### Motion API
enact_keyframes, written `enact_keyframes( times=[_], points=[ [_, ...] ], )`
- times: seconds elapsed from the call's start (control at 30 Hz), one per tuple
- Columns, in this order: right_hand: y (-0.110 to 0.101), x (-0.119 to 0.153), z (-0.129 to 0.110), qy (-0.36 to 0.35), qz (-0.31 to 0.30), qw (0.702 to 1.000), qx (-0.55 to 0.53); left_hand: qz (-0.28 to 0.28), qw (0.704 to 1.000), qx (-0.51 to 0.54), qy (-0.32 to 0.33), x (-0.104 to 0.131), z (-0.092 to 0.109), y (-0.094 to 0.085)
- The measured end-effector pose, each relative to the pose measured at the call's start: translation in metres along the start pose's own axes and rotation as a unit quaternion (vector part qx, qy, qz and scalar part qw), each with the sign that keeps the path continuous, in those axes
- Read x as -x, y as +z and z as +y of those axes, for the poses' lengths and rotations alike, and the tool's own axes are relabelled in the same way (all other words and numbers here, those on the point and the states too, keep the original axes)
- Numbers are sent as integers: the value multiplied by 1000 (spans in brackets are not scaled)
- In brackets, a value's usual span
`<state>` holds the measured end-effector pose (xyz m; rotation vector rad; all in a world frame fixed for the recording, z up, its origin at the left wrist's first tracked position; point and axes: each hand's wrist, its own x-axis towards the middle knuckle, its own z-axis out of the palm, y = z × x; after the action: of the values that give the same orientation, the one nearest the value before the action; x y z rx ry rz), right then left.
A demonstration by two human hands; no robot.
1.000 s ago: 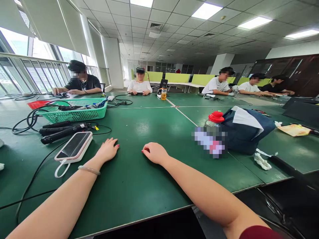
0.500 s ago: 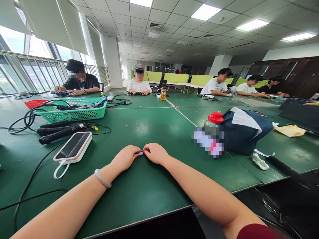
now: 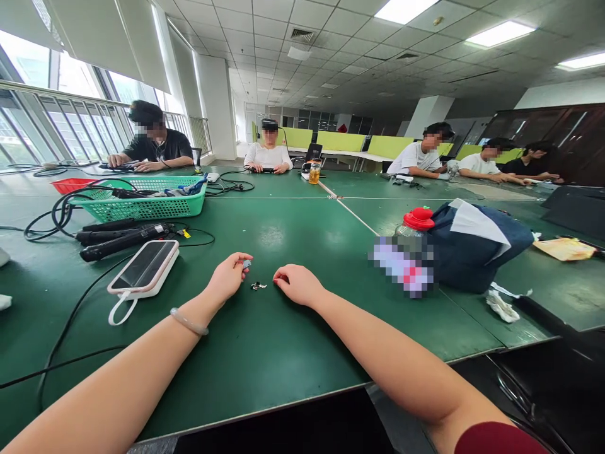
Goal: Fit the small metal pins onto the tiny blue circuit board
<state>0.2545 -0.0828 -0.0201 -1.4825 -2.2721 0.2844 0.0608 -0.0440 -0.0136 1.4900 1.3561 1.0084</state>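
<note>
My left hand (image 3: 229, 275) is closed in a pinch on a small pale blue-grey piece (image 3: 246, 265), raised a little over the green table. What kind of thing the piece is I cannot make out. Just right of that hand, a few tiny dark and whitish bits (image 3: 258, 286) lie on the tabletop. My right hand (image 3: 299, 285) rests on the far side of these bits, apart from them, with its fingers curled and the tips together. Whether anything is between those fingertips is hidden.
Left of my hands lies a phone on a white power bank (image 3: 144, 268), beside black rod-like tools (image 3: 123, 241) and a green basket (image 3: 142, 205) with cables. A red-lidded jar (image 3: 416, 226) and dark blue bag (image 3: 477, 243) stand right. Several people sit around the table (image 3: 265, 378).
My hands have parted. The left moved up and left with the small pale piece, and the tiny bits on the table came into view. My right hand has stayed nearly in place.
</note>
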Motion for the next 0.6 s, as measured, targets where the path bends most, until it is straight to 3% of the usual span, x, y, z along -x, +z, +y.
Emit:
enact_keyframes(
  times=[0.13,0.27,0.47,0.6],
  points=[
    [4,4,-10,-104,46,993,15,-18,994,92,-50,3,4,3],
    [14,7,-22,-196,10,979,46,-29,986,141,-88,7,8,1],
    [20,3,-20,-215,-14,976,36,-49,981,154,-106,11,10,-3],
    [17,0,-13,-168,3,986,17,-92,988,107,-69,13,10,-2]
  ],
)
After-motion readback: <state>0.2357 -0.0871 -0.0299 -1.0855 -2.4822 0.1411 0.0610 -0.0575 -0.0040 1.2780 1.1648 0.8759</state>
